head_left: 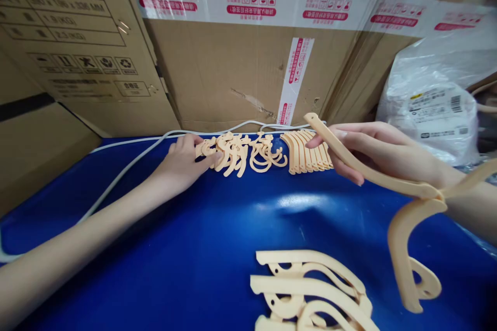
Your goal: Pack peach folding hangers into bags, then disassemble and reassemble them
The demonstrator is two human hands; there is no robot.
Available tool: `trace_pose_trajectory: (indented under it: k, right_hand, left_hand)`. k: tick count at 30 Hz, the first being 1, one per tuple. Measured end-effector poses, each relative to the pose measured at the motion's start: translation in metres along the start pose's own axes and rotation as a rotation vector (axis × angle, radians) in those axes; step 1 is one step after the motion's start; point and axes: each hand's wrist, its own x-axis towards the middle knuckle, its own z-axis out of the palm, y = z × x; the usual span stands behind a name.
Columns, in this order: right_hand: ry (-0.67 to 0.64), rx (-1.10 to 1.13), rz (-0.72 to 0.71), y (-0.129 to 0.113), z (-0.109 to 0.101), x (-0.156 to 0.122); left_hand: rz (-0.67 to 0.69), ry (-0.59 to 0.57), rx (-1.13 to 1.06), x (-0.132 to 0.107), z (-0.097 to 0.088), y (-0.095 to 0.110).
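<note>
**Head view: one hand on the small parts, the other gripping a hanger**

Head camera looks down on a blue counter [186, 253] with cardboard boxes [233, 72] walled up along its far edge.

The left hand [180, 165], at about 11 o'clock, is open. Its fingers lie flat and stretched out, and the fingertips touch the near end of a loose heap of small peach-coloured pieces [236, 152] at 12 o'clock. Resting flat like that, the hand seems to be steadying or feeling through the heap rather than pinching any one piece.

The right hand [373, 152], at 2 o'clock, is closed around one arm of a peach plastic hanger [425, 194]. The fingers wrap it near its far tip, so the rest of the hanger runs back toward the camera. Its hook hangs down free at 4 o'clock, clear of the counter. Held by the end this way, the whole piece stays off the surface and in plain sight.

Just beyond the right fingertips stands a tidy fanned row of curved strips [306, 152], packed edge to edge against the boxes, probably to keep them from toppling. At 6 o'clock more hangers lie flat in an overlapping stack [306, 289].

A white cable [116, 182] trails along the back of the counter from 9 o'clock. A crumpled plastic bag [430, 98] with a barcode label sits at 2 o'clock, behind the right hand.
</note>
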Motion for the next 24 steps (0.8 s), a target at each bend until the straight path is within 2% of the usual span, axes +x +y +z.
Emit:
trace_pose_trajectory:
  k: [3, 5, 10, 13, 18, 21, 24]
  right_hand:
    - [0.016, 0.004, 0.054, 0.001, 0.003, -0.018]
    - [0.034, -0.024, 0.079, 0.001, 0.005, -0.031]
    - [0.120, -0.041, 0.084, 0.006, 0.007, -0.057]
    - [0.168, -0.029, 0.071, 0.014, 0.008, -0.060]
    - [0.174, 0.013, 0.033, 0.027, 0.013, -0.061]
    - [0.165, 0.014, 0.038, 0.032, 0.017, -0.065]
    - [0.157, 0.030, 0.037, 0.033, 0.020, -0.069]
  left_hand:
    - [-0.042, -0.066, 0.048, -0.015, -0.003, 0.007]
    - [-0.055, -0.066, 0.046, -0.022, -0.007, 0.006]
    - [-0.105, -0.063, -0.158, -0.031, -0.012, -0.002]
    - [-0.155, -0.038, -0.226, -0.030, -0.006, 0.002]
    - [-0.261, 0.056, -0.208, -0.021, 0.012, 0.022]
    - [-0.267, 0.109, -0.199, -0.016, 0.021, 0.030]
    - [-0.239, 0.129, -0.224, -0.012, 0.026, 0.030]
